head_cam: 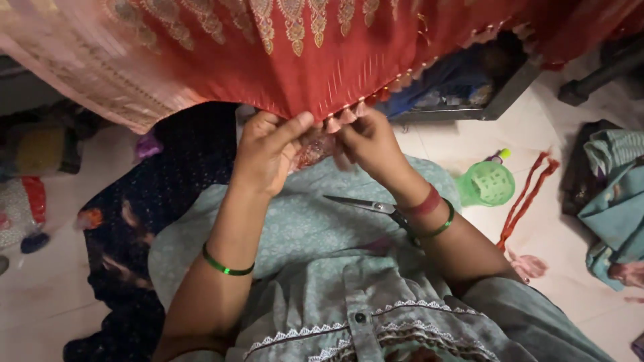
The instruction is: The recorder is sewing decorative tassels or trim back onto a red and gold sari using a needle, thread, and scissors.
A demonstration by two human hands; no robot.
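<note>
A red cloth [315,60] with gold woven motifs hangs across the top of the view, small pink tassels [342,119] lining its lower edge. My left hand [268,151] pinches that edge from below, thumb pressed against the hem. My right hand [369,144] grips the edge beside it, fingers closed around a tassel. Both wrists wear green bangles. A pair of scissors [365,205] lies on my lap, on pale green cloth [308,221], partly hidden under my right forearm.
A green mesh-topped plastic container [486,183] stands on the white floor to the right, beside red cords [526,198]. Teal cloth [614,201] is heaped at far right. Dark blue patterned fabric [147,208] lies left. A dark frame [496,100] sits behind.
</note>
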